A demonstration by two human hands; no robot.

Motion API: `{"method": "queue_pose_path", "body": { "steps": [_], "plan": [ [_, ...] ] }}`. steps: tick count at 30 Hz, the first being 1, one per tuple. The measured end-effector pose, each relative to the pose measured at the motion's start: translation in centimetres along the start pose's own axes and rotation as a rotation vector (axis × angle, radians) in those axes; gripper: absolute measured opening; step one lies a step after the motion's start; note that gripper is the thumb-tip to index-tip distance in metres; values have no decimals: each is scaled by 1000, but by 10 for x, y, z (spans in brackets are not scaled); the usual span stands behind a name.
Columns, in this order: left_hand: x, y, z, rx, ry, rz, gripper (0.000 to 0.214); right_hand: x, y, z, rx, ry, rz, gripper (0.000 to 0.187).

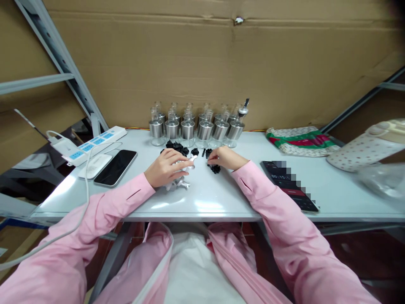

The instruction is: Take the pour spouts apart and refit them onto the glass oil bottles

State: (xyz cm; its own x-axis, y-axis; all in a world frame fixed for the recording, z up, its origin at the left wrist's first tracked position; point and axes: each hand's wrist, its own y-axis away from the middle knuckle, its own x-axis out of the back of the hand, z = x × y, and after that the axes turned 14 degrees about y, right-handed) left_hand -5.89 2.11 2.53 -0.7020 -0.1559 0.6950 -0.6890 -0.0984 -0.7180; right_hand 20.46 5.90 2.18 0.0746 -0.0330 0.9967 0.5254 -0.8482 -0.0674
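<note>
My left hand (166, 167) rests on the white table (221, 198), fingers curled round a small white part (192, 159) from a pile of white parts (179, 183) under it. My right hand (225, 158) lies just right of it, fingers pinched on a small black piece I cannot make out. Small black caps (182, 148) are scattered in front of both hands, and a black cluster (215, 169) sits under my right wrist. Behind them stand several glass bottles with metal bases (196, 126), one with a pour spout (243, 110).
At the left lie a black phone (115, 167), a white flat device (95, 165) and a white power strip (95, 144) with a charger. A dark tablet (289, 183) lies right of my right arm. Folded red-green cloth (300, 141) and a dotted bag (363, 147) sit far right. Cardboard backs the table.
</note>
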Motion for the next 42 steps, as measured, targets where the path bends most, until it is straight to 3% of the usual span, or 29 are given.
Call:
{"method": "queue_pose_path", "body": {
  "steps": [12,27,42],
  "plan": [
    [1,-1,1,3,5,-5,23,-9,-11,-22,-53,-10,37,14],
    [1,0,0,23,18,-24,25,-6,-7,-36,172,-66,76,15],
    [1,1,0,20,38,-31,25,0,-4,-43,102,-245,30,1]
  ]
}}
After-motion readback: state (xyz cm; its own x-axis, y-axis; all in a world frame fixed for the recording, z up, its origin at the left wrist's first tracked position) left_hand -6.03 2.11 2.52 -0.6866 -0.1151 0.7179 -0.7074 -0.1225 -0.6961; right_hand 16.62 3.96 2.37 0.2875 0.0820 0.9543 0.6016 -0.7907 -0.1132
